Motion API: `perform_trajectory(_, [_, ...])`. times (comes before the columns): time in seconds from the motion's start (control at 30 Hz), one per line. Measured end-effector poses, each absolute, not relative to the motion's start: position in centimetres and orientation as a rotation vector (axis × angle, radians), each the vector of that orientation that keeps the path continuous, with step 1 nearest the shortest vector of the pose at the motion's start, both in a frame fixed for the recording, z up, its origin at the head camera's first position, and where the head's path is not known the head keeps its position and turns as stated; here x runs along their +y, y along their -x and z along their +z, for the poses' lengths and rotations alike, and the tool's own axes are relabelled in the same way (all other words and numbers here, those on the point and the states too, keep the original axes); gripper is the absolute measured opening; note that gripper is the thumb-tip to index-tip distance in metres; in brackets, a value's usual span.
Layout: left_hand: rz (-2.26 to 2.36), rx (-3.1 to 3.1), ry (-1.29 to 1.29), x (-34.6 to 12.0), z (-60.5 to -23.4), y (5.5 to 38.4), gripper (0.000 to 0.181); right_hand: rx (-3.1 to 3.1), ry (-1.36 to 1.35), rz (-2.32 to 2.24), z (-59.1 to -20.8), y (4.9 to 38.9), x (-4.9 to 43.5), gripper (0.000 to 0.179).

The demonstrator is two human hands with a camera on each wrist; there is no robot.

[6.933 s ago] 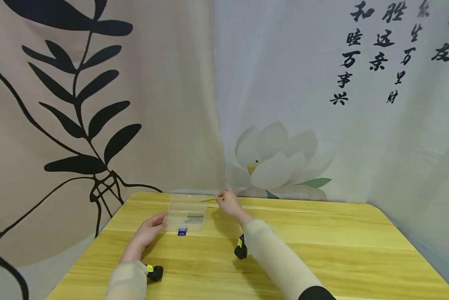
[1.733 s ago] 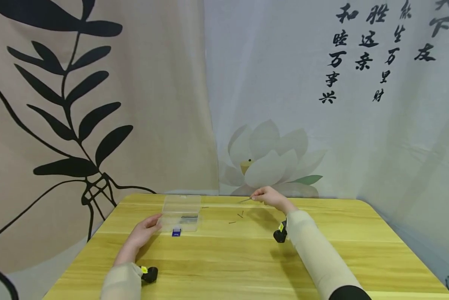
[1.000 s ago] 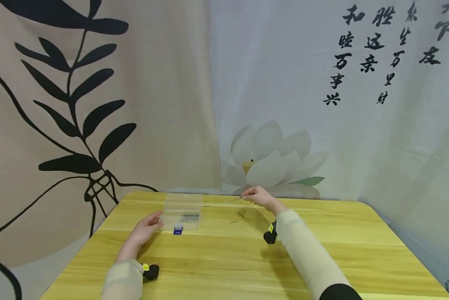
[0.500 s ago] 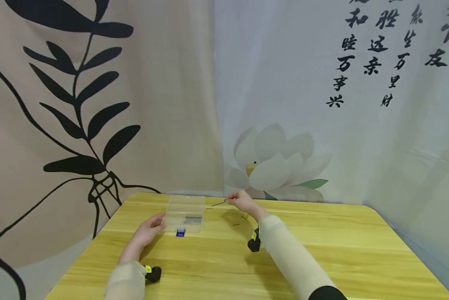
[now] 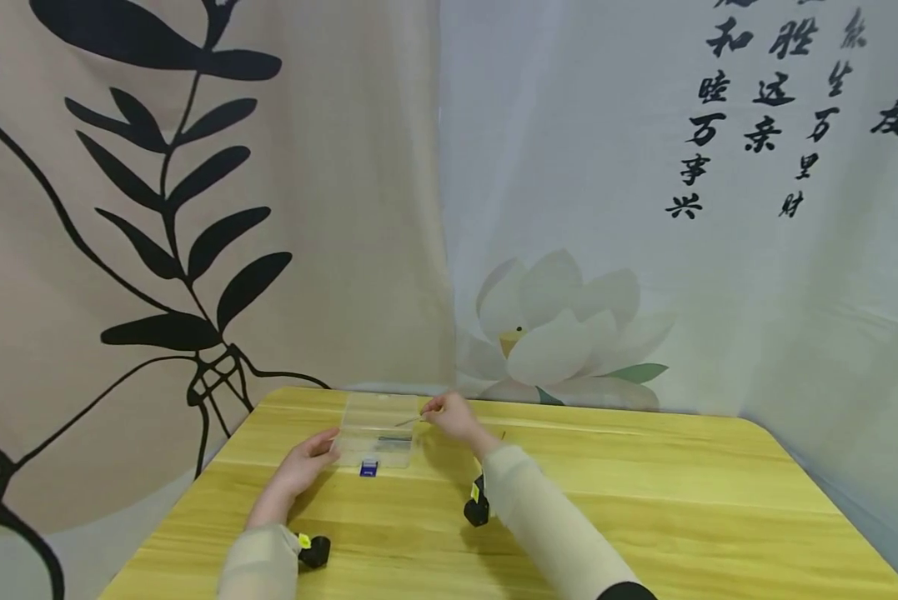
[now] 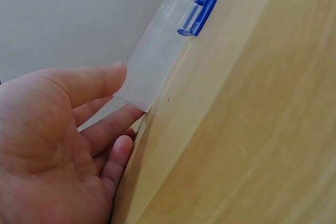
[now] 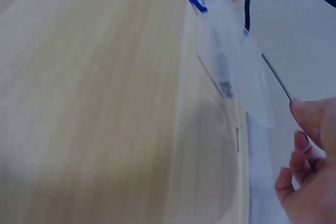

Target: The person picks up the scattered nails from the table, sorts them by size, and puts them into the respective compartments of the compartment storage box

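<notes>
A clear plastic box [image 5: 349, 457] with its lid raised stands at the table's back left. It has a blue latch [image 5: 368, 468] at the front and dark thin pieces [image 5: 394, 438] inside. My left hand [image 5: 303, 463] holds its left front corner; in the left wrist view the thumb lies on one side and fingers [image 6: 113, 129] on the other. My right hand [image 5: 452, 417] pinches a thin grey nail [image 7: 277, 78] by one end, between thumb and forefinger. Its free end points left, overlapping the lid [image 7: 254, 85] in the head view.
A small dark nail [image 7: 237, 139] lies on the wooden table [image 5: 606, 500] by the box, near the back edge. Another thin piece [image 5: 504, 435] shows just beyond the right forearm. A printed curtain [image 5: 569, 167] hangs right behind the table.
My right hand has carried the nail leftward from above the table's back middle to the raised lid. The left hand stays at the box corner. The head view has shifted slightly.
</notes>
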State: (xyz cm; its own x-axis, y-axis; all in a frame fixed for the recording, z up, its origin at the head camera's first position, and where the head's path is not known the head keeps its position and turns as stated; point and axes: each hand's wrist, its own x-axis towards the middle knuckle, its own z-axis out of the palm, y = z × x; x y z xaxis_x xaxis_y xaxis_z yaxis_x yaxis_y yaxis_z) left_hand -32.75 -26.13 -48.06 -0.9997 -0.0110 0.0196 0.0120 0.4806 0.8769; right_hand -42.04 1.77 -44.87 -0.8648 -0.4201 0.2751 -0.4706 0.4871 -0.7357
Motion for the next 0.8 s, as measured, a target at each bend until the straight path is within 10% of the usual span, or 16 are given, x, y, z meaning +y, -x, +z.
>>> perform_trajectory(0.8, [-1.614,-2.658,0.011,-26.0,-48.0,32.7,0.049,-2.777,-0.814,0.977,-45.7,40.9,-2.4,0.007])
